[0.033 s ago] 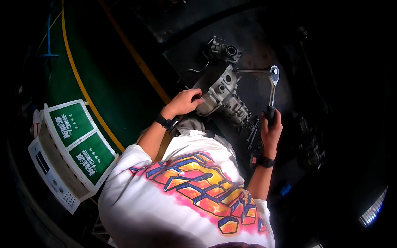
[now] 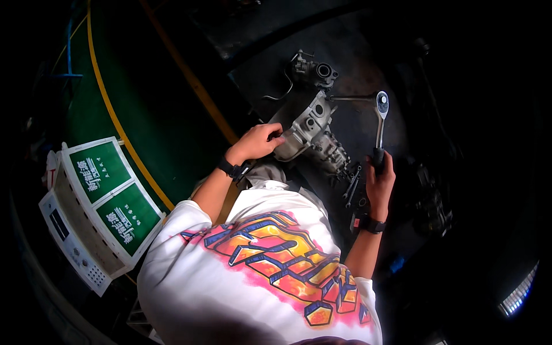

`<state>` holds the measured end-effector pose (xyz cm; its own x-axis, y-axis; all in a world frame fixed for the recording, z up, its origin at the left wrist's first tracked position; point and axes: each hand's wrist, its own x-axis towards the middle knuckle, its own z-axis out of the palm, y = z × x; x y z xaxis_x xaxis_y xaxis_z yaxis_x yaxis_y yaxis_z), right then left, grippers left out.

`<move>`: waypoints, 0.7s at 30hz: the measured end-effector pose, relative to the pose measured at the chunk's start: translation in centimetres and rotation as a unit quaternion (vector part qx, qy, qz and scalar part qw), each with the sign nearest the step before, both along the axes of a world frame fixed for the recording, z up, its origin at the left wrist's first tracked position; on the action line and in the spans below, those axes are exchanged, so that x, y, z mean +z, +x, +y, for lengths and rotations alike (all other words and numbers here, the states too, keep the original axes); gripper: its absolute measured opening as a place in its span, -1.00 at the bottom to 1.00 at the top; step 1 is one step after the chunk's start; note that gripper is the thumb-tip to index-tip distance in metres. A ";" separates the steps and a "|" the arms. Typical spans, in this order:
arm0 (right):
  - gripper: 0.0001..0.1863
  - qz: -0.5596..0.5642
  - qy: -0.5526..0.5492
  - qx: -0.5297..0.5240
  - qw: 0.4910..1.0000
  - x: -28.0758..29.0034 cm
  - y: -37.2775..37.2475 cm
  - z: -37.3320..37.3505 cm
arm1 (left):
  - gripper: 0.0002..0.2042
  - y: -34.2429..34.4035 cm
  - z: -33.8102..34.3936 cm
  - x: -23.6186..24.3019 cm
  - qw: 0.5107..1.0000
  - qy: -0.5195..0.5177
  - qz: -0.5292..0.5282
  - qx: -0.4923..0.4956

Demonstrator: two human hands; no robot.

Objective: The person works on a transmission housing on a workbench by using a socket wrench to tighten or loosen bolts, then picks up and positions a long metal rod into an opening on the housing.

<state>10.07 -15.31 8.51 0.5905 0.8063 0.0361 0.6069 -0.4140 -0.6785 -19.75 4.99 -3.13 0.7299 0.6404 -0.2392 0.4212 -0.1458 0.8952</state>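
Ratchet [image 2: 380, 127] sits right of the gearbox housing [image 2: 303, 132], my right hand [image 2: 380, 179] wrapped round its handle; my left hand [image 2: 260, 142] curls at the housing's left rim, grip unclear. I should brace there, pull smoothly, keep the extension bar [image 2: 352, 98] square.

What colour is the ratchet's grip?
The grip of the ratchet is black, seen in the head view.

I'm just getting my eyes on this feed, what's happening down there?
A person's right hand grips the dark handle of a ratchet wrench, whose long bar points at the edge of a gray metal housing. The left hand is at the housing's near rim, fingers curled. Loose wrenches lie near the right hand, and another metal part sits beyond the housing.
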 end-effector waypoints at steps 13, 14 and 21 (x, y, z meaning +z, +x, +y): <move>-0.59 -0.065 -0.021 0.062 0.996 0.5 1.3 -1.4 | -0.62 -6.7 -4.0 -8.2 0.979 -0.083 0.177 -0.064; -0.59 0.005 0.016 0.038 0.999 -0.1 1.4 -1.7 | -0.62 -6.2 -4.3 -8.7 0.979 -0.083 0.176 -0.063; -0.63 0.170 0.100 -0.068 0.978 -0.4 1.1 -2.0 | -0.54 -4.7 -4.4 -9.7 0.989 -0.104 0.096 0.042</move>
<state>11.13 -17.33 8.11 0.6972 0.7162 -0.0322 0.2806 -0.3139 -0.9070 -24.47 0.58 -12.83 0.6050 0.6193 -0.5004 0.5888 0.0751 0.8048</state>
